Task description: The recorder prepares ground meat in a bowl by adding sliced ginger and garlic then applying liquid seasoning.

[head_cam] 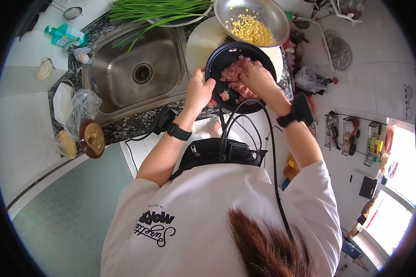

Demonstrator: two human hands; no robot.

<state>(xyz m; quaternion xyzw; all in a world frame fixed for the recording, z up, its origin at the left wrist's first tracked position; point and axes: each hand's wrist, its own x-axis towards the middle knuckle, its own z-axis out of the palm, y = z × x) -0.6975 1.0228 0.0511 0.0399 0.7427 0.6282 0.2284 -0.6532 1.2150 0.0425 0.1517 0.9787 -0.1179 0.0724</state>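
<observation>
My left hand (198, 90) grips the left side of a black round bowl (215, 64), thumb on the rim and the other fingers partly hidden behind it. Raw minced meat (232, 71) lies in clumps inside the bowl, with a small piece apart near the lower left wall. The fingers of my right hand (258, 79) are curled into the meat, their tips hidden by it. Just beyond the bowl, a metal strainer basin (225, 14) holds yellow corn kernels (251, 29). Partly under the bowl and basin lies a pale round cutting board (202, 45).
A steel sink (118, 86) is set in the speckled stone counter to the left. Long green stalks (159, 9) overhang it from a bowl. At the left are a green pump bottle (66, 35), plastic bags (83, 107) and a brown bowl (92, 138). A black cable (271, 145) hangs before me.
</observation>
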